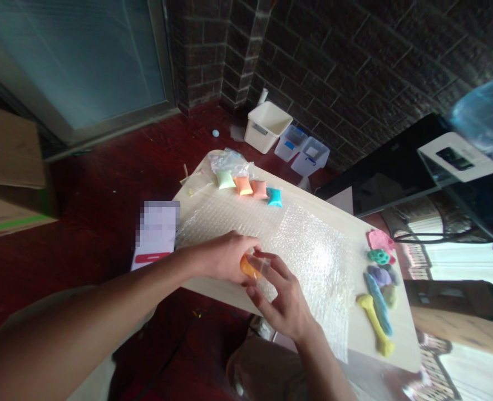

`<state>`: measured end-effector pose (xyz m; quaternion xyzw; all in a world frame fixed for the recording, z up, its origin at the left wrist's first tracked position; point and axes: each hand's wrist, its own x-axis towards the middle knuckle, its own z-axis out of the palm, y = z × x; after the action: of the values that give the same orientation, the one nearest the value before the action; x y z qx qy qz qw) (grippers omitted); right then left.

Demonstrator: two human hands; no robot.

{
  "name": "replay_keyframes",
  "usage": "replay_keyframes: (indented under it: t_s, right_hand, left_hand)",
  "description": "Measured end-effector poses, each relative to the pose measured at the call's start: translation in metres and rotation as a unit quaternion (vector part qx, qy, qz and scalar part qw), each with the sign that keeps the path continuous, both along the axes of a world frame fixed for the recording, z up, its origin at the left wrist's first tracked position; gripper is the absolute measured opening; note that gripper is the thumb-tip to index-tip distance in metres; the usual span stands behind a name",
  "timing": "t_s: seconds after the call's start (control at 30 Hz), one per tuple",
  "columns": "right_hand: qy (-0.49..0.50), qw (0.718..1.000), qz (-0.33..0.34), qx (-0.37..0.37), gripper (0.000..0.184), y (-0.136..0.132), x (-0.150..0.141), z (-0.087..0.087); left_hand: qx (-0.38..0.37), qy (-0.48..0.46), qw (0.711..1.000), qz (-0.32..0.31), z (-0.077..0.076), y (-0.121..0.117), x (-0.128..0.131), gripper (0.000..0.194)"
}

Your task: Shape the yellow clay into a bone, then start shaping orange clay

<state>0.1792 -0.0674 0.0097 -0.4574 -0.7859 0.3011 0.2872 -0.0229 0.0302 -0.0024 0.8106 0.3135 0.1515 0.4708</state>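
An orange packet of modelling clay [250,267] in clear plastic is held above the bubble wrap, near the table's front edge. My left hand [230,255] comes in from the left with its fingers closed round the packet. From the right, the fingers of my right hand [283,295] are bent over the packet's clear plastic and touch it; the thumb lies lower, close to the packet. The packet's far side is hidden by my hands. Under them, bubble wrap [309,250] covers the middle of the pale table [233,295].
Four-sided clay packets lie along the back edge: green [225,179], orange [243,185], salmon [259,189] and blue [275,197], beside crumpled clear plastic [230,161]. Shaped clay pieces, including a yellow bone shape [375,324], lie at right. Bins [267,125] stand on the floor behind.
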Motion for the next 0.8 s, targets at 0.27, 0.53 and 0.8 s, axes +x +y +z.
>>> replay_keyframes:
  t_s: [0.27,0.53,0.8]
  right_hand:
    - [0.066,0.992,-0.086,0.069,0.037,-0.002,-0.005,-0.002]
    - [0.041,0.971,-0.199,0.124,0.021,-0.006,-0.014,-0.011]
    - [0.036,0.951,-0.28,0.123,0.026,-0.012,-0.018,-0.015]
  left_hand:
    - [0.034,0.002,0.999,0.033,0.004,-0.002,-0.001,0.032]
    - [0.113,-0.01,0.992,0.063,-0.002,-0.012,0.004,0.029]
    - [0.157,0.019,0.984,0.084,-0.004,-0.015,0.011,0.02]
